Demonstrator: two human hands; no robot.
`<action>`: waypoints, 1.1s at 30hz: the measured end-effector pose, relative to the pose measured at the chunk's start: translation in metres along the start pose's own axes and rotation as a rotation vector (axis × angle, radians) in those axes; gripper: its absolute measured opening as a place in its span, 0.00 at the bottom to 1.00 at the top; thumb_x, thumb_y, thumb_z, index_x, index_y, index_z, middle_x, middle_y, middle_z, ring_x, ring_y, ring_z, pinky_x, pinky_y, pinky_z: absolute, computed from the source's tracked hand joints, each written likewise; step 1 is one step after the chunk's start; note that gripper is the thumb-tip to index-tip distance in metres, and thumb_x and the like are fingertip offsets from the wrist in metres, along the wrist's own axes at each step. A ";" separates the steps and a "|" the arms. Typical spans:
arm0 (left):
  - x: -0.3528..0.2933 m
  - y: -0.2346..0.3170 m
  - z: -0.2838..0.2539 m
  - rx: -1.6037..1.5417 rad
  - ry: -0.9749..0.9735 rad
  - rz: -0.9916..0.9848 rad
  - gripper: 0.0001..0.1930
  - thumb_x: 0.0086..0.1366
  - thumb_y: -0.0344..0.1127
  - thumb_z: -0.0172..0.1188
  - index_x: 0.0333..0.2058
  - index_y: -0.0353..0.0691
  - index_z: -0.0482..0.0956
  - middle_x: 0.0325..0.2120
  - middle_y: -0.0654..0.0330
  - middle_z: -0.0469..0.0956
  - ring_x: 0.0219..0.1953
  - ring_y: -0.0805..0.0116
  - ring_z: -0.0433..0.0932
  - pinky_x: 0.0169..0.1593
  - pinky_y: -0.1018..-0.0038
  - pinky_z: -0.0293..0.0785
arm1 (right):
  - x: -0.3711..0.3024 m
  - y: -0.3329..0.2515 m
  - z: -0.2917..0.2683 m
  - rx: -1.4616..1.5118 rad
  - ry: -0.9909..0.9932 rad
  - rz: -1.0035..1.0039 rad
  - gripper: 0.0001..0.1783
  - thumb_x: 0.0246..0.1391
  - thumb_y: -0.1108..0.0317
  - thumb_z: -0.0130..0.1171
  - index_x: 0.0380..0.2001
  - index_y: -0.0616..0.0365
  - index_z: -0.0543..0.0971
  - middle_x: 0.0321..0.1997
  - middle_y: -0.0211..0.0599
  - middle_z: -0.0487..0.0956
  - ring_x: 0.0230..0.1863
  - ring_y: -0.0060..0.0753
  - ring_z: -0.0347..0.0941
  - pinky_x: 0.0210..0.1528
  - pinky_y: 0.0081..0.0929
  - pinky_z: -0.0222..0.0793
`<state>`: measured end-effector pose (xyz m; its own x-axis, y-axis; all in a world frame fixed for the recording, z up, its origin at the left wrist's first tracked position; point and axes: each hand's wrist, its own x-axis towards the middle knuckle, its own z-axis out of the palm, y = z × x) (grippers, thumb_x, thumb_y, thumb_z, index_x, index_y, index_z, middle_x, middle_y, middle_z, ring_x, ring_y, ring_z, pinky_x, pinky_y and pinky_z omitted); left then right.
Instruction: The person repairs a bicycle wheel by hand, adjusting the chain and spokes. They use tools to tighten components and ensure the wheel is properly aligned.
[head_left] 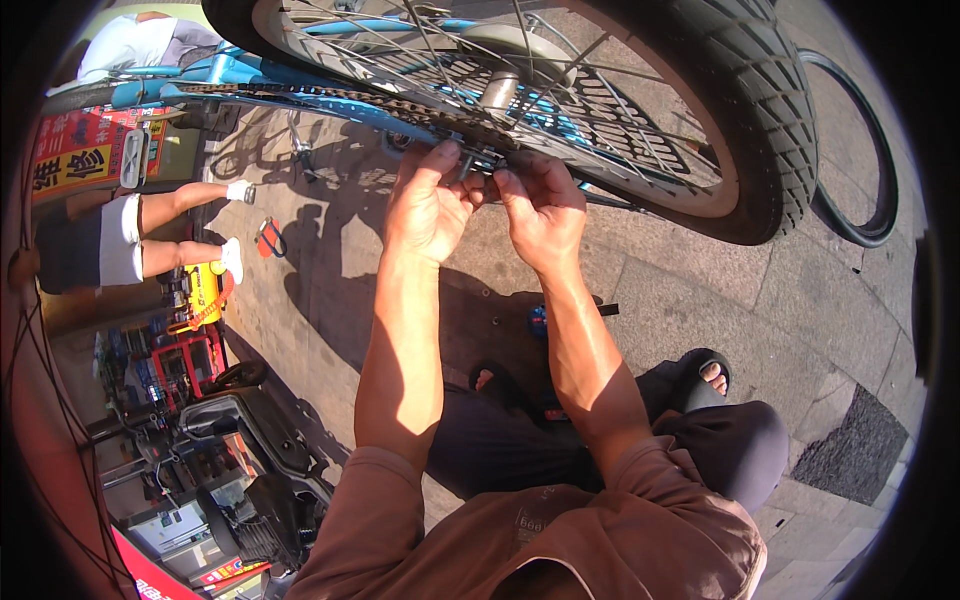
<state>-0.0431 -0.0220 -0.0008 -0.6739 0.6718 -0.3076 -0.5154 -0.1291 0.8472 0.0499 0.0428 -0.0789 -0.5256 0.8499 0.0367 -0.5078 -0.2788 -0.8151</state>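
Beside the bike chain point(360, 104), my left hand point(432, 207) and right hand point(545, 207) pinch the axle end point(485, 157); a slip could nip my fingers.

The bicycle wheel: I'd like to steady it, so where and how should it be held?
Probably by the thick, treaded tyre at the wheel's right end, coming from the right and cupping its rounded outside. That stretch stands clear of the chain, the left hand and the right hand, while the blue frame crowds the left.
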 end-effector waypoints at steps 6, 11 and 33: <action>-0.008 0.011 -0.013 0.127 0.144 -0.101 0.24 0.63 0.53 0.60 0.48 0.41 0.73 0.36 0.58 0.79 0.33 0.65 0.76 0.34 0.72 0.71 | 0.001 0.003 0.002 0.008 0.040 0.006 0.10 0.52 0.74 0.65 0.36 0.68 0.77 0.31 0.40 0.83 0.33 0.24 0.79 0.37 0.21 0.74; -0.001 0.018 -0.009 0.215 0.348 0.105 0.36 0.60 0.61 0.61 0.55 0.39 0.65 0.45 0.50 0.73 0.42 0.61 0.75 0.43 0.66 0.74 | -0.002 0.000 0.003 0.067 0.029 0.045 0.11 0.53 0.75 0.65 0.38 0.69 0.77 0.31 0.38 0.83 0.33 0.23 0.79 0.38 0.20 0.74; 0.043 0.058 -0.012 -0.123 0.429 0.312 0.30 0.52 0.47 0.74 0.50 0.43 0.72 0.38 0.63 0.76 0.41 0.69 0.74 0.43 0.66 0.72 | -0.005 -0.006 0.005 0.026 0.027 0.010 0.09 0.57 0.76 0.61 0.39 0.69 0.74 0.34 0.41 0.81 0.34 0.28 0.79 0.40 0.24 0.77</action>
<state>-0.1090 -0.0094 0.0297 -0.9471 0.2330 -0.2208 -0.2972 -0.3767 0.8774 0.0522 0.0377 -0.0718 -0.5126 0.8586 0.0130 -0.5203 -0.2985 -0.8001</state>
